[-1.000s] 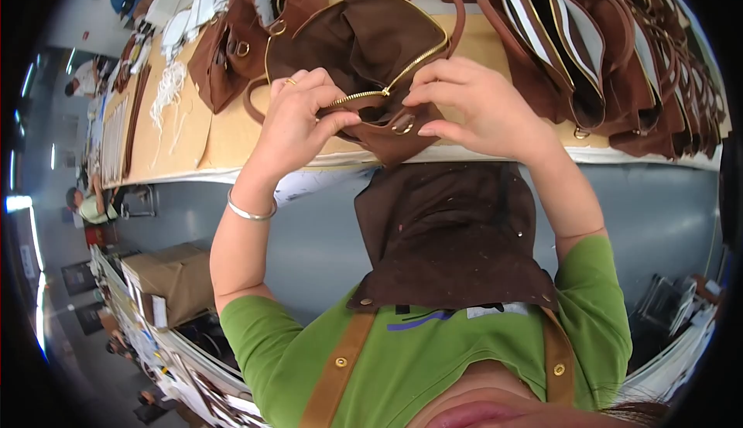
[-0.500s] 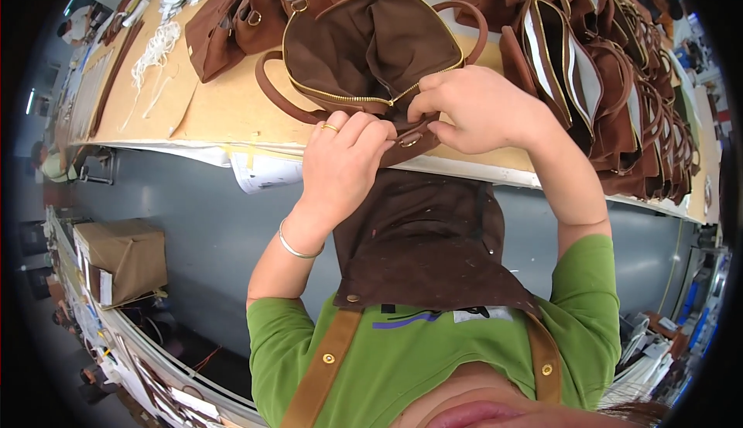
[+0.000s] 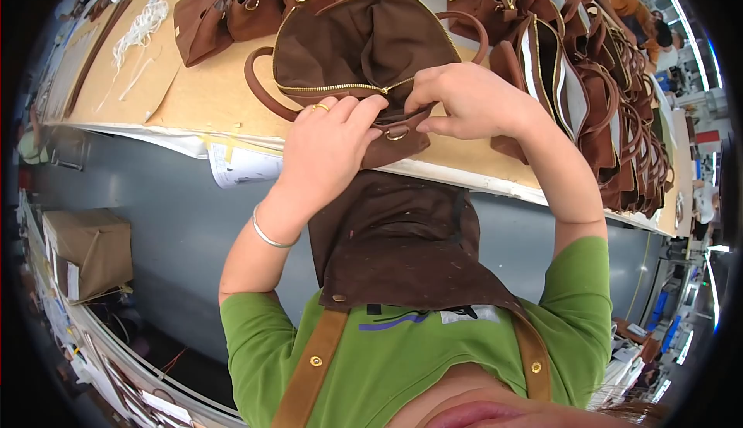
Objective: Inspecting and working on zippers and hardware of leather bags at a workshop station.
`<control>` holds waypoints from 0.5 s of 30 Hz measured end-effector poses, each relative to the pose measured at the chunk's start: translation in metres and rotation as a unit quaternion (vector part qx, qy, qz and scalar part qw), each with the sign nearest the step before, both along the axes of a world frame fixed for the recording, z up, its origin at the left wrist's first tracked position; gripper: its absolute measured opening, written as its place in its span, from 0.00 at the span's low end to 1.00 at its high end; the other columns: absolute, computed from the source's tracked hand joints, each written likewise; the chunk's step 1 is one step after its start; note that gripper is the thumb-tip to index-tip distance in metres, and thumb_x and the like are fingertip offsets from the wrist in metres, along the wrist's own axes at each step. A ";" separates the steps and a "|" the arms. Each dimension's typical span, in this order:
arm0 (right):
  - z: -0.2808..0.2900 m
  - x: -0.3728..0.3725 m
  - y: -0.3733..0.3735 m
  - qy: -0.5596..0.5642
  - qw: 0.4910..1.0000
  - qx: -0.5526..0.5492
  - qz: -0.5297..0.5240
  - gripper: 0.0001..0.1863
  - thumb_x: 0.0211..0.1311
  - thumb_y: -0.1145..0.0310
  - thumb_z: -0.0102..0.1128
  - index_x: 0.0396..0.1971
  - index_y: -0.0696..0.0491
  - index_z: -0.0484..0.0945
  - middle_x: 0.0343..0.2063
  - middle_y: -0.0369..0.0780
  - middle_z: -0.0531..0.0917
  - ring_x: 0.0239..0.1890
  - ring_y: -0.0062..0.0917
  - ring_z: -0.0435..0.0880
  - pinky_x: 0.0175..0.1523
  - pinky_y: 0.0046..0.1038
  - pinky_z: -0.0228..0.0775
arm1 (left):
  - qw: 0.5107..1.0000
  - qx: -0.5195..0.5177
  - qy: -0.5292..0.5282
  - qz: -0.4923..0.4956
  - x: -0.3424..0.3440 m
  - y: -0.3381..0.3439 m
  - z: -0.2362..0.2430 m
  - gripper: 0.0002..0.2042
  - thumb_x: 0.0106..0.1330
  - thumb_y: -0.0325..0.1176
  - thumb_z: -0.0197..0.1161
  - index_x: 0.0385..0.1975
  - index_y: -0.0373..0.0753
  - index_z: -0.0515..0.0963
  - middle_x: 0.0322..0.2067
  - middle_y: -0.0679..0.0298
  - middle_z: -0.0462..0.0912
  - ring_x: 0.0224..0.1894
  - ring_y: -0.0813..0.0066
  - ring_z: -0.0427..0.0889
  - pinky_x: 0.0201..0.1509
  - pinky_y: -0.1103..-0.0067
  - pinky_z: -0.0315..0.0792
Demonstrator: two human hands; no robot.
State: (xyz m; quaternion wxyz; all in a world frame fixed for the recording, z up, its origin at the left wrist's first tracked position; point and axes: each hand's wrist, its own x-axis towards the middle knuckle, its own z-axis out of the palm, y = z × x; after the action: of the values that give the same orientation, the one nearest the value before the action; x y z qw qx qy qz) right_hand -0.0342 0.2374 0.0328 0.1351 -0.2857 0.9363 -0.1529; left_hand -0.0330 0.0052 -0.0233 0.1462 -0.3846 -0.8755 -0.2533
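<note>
A brown handbag (image 3: 340, 45) lies at the table's near edge, its gold zipper unzipped and the dark lining showing. Two rolled handles stick out at its sides. On its near end sits a metal D-ring (image 3: 397, 132). My left hand (image 3: 325, 138) holds the bag's near rim, fingers bent over the edge just left of the ring. With fingers and thumb, my right hand (image 3: 472, 101) pinches the rim right of the ring, close to the zipper's end. The fingertips of both hands are partly hidden in the fold there.
Several similar brown bags (image 3: 611, 111) crowd the right of the table (image 3: 209, 99), and more (image 3: 232, 10) stand at the back left. A tangle of white cord (image 3: 143, 25) lies left. A paper sheet (image 3: 244, 166) hangs off the near edge. A cardboard box (image 3: 91, 250) stands lower left.
The view has shifted slightly. The bag's near end has turned more upward, so its ring and end panel show better. Both hands keep their hold on the rim.
</note>
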 end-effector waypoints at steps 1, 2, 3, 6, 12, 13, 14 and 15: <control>0.000 0.001 0.001 0.009 1.000 -0.028 0.008 0.13 0.52 0.65 0.68 0.37 0.54 0.82 0.30 0.39 0.80 0.30 0.34 0.82 0.38 0.34 0.72 | 0.999 0.013 -0.007 -0.036 -0.005 -0.003 -0.002 0.10 0.57 0.32 0.67 0.39 0.42 0.79 0.30 0.64 0.77 0.34 0.64 0.76 0.38 0.71 0.70; 0.002 0.002 0.000 0.011 1.000 -0.026 0.008 0.13 0.52 0.65 0.68 0.37 0.54 0.82 0.30 0.39 0.80 0.30 0.34 0.82 0.38 0.34 0.72 | 0.997 0.025 -0.014 -0.072 -0.008 -0.005 -0.002 0.09 0.57 0.31 0.67 0.37 0.41 0.79 0.29 0.64 0.77 0.34 0.64 0.77 0.38 0.71 0.71; 0.006 0.006 -0.001 -0.001 0.999 -0.031 -0.012 0.12 0.52 0.63 0.69 0.36 0.53 0.83 0.30 0.38 0.80 0.33 0.35 0.82 0.40 0.35 0.72 | 0.997 0.027 -0.010 -0.072 -0.009 -0.008 0.002 0.09 0.57 0.31 0.67 0.37 0.41 0.79 0.29 0.64 0.77 0.34 0.64 0.77 0.38 0.71 0.71; 0.031 0.009 -0.001 -0.008 0.998 -0.067 -0.012 0.13 0.53 0.61 0.69 0.35 0.52 0.84 0.29 0.37 0.80 0.36 0.35 0.81 0.41 0.35 0.71 | 0.992 0.063 -0.029 -0.103 -0.016 -0.015 0.027 0.08 0.55 0.28 0.68 0.34 0.38 0.81 0.26 0.63 0.77 0.31 0.63 0.76 0.35 0.72 0.71; 0.039 0.012 0.008 -0.020 0.981 -0.182 0.065 0.13 0.54 0.62 0.71 0.35 0.55 0.83 0.27 0.37 0.78 0.25 0.26 0.77 0.31 0.26 0.68 | 0.960 0.085 -0.194 -0.185 -0.017 -0.022 0.064 0.07 0.55 0.25 0.69 0.33 0.36 0.82 0.23 0.65 0.76 0.24 0.74 0.72 0.27 0.77 0.66; 0.041 0.012 0.008 -0.044 0.982 -0.168 0.068 0.14 0.53 0.62 0.71 0.36 0.55 0.83 0.27 0.37 0.78 0.25 0.25 0.76 0.31 0.26 0.68 | 0.960 0.084 -0.194 -0.186 -0.017 -0.021 0.065 0.07 0.55 0.25 0.69 0.33 0.36 0.82 0.23 0.65 0.76 0.24 0.74 0.72 0.27 0.77 0.66; 0.043 0.013 0.009 -0.069 0.983 -0.154 0.071 0.15 0.52 0.63 0.72 0.37 0.54 0.83 0.27 0.37 0.78 0.25 0.25 0.76 0.31 0.26 0.68 | 0.958 0.073 -0.196 -0.198 -0.016 -0.021 0.066 0.07 0.55 0.25 0.69 0.33 0.35 0.82 0.23 0.65 0.76 0.24 0.74 0.72 0.27 0.78 0.66; 0.045 0.014 0.009 -0.070 0.983 -0.156 0.070 0.15 0.52 0.63 0.72 0.37 0.54 0.83 0.27 0.37 0.78 0.25 0.25 0.76 0.31 0.26 0.68 | 0.955 0.063 -0.198 -0.209 -0.016 -0.021 0.066 0.07 0.55 0.25 0.69 0.33 0.35 0.82 0.23 0.65 0.76 0.23 0.73 0.71 0.27 0.78 0.65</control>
State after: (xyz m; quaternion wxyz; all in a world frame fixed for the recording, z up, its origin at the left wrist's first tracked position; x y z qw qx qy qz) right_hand -0.0205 0.2462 0.0778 0.1644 -0.3563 0.8672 -0.3066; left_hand -0.0492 -0.0156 0.0431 -0.0627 -0.4911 -0.7692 -0.4040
